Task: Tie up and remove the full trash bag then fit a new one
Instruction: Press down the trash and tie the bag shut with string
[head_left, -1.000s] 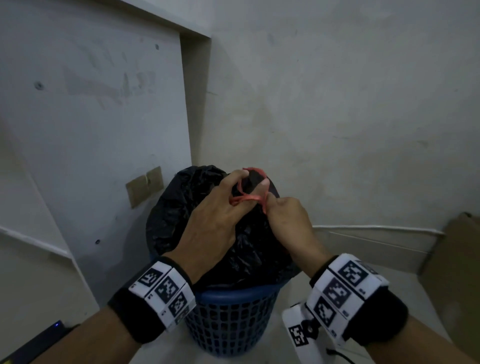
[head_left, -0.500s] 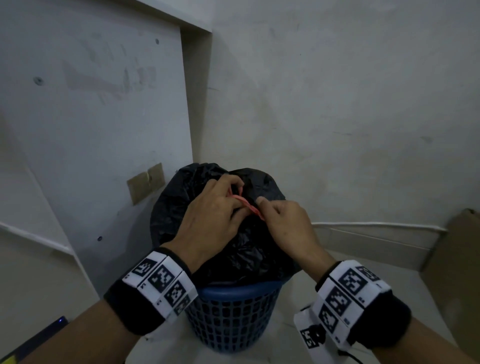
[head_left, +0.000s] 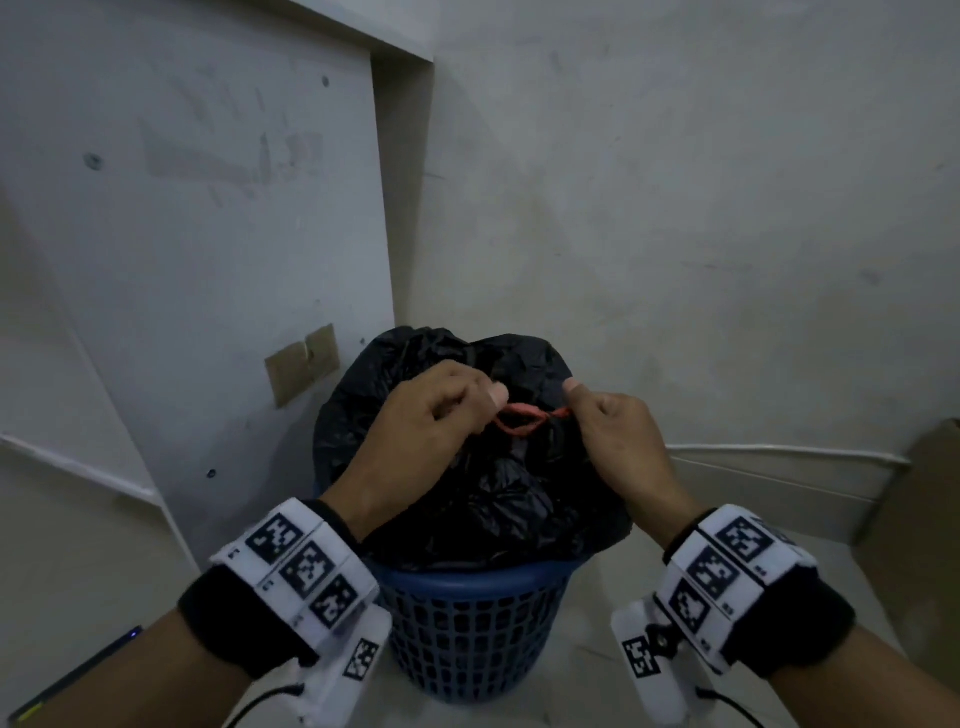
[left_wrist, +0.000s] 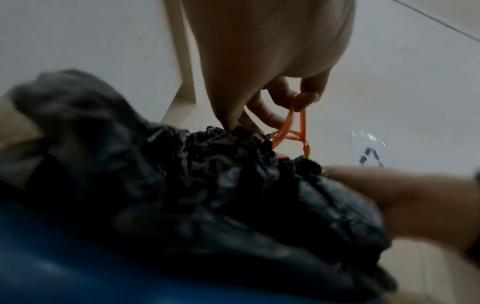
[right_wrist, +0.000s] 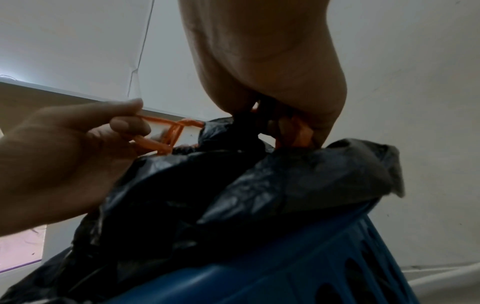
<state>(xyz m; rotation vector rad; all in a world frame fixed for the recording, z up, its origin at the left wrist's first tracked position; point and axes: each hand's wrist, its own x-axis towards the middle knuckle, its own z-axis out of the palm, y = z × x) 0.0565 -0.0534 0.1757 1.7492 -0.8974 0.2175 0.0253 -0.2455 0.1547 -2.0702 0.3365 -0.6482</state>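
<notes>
The full black trash bag (head_left: 467, 488) sits in the blue basket (head_left: 467, 623) on the floor, in a corner by the wall, its mouth gathered into a bunch at the top. Across that bunch the orange drawstring (head_left: 524, 418) crosses over itself in a loose half knot. The left hand (head_left: 415, 436) has its fingers curled, with thumb and fingertips pinching one end of the string; the right hand (head_left: 618, 441) is likewise curled, pinching the other end, with the thumb sticking up. The two hands are apart, one on each side of the crossing.

The step in hand appears to be drawing the knot tight. To do it well, the person likely should pull both ends evenly and outward, low along the top of the bag, so that the crossing slides down onto the gathered neck instead of locking above it. In the right wrist view the string (right_wrist: 166, 133) shows several thin strands looped together; a steady pull seems safer than a jerk, since the thin plastic may stretch or snap. The bag's crinkled neck (left_wrist: 233, 144) should stay bunched under the knot, and a second half knot on top would probably keep the first from slipping before the bag is lifted out.
</notes>
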